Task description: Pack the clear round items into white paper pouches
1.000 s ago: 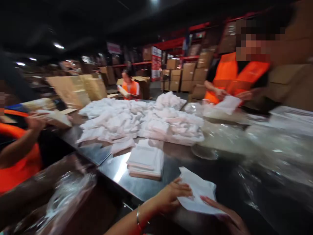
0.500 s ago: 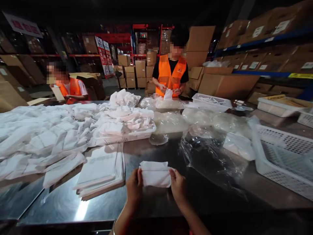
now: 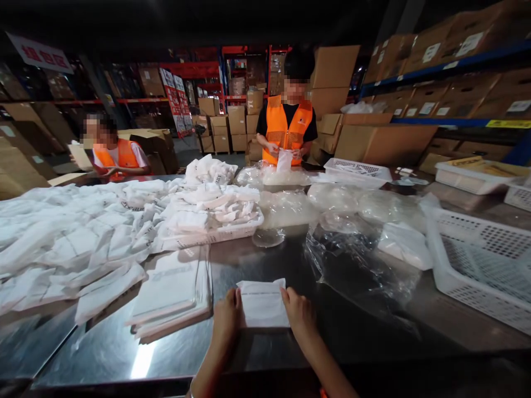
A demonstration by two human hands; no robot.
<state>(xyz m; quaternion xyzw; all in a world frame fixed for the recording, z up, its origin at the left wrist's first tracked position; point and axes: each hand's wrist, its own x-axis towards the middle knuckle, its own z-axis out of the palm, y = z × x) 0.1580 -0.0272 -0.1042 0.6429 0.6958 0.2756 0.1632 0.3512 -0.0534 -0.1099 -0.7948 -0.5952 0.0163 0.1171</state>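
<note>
Writing on the red-and-white sign (image 3: 40, 53) at upper left and on the shelf labels (image 3: 431, 52) is too blurred to read. Left hand (image 3: 226, 320) and right hand (image 3: 299, 315) each grip one side of a small white pouch (image 3: 262, 304), flat on the steel table (image 3: 257, 354). Just left lies a stack of flat white bags (image 3: 172, 293); crumpled clear plastic (image 3: 357, 260) and a white basket (image 3: 481, 265) sit to the right. Across the table, a person in an orange vest (image 3: 286, 130) holds another pouch.
</note>
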